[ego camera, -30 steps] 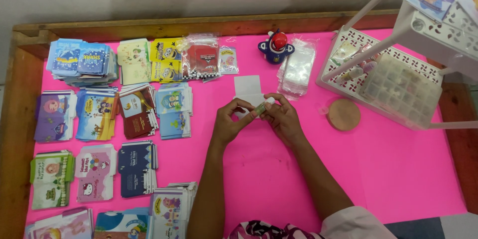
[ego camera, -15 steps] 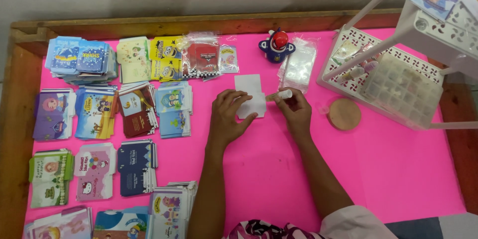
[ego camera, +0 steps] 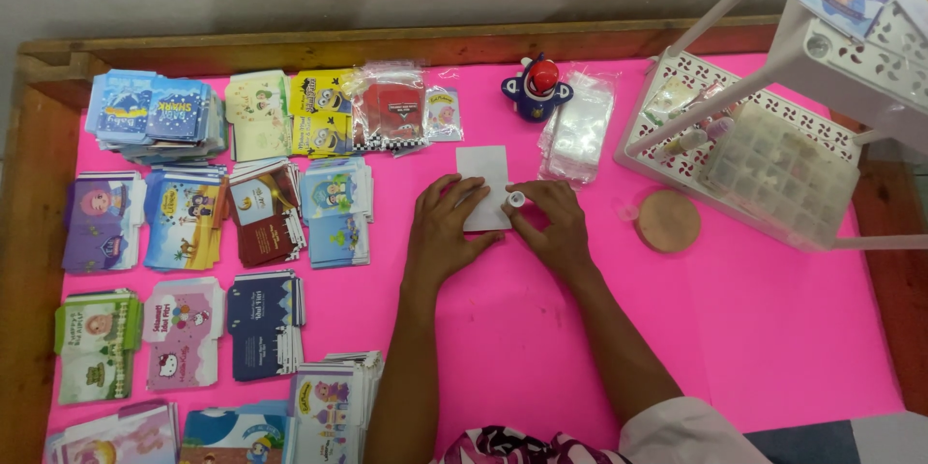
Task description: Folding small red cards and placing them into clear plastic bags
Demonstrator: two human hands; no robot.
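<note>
A small white card (ego camera: 483,172) lies on the pink table surface (ego camera: 773,329). My left hand (ego camera: 447,229) rests flat on the card's lower left part, fingers spread. My right hand (ego camera: 551,224) is at the card's right edge and pinches a small white cylindrical thing with a round end (ego camera: 517,199), maybe a glue stick, its tip touching the card.
Stacks of colourful printed envelopes (ego camera: 242,232) fill the left half. A blue and red toy figure (ego camera: 536,87) and a pile of clear plastic sleeves (ego camera: 580,126) sit behind the card. A round wooden disc (ego camera: 668,221), a white rack (ego camera: 773,135) with a clear compartment box stand right. Wooden rim (ego camera: 387,39) borders the table.
My hands were together over the card, then the right hand lifted the small white thing to the right. Now it has come back down to the card's right edge; the left hand lies flat.
</note>
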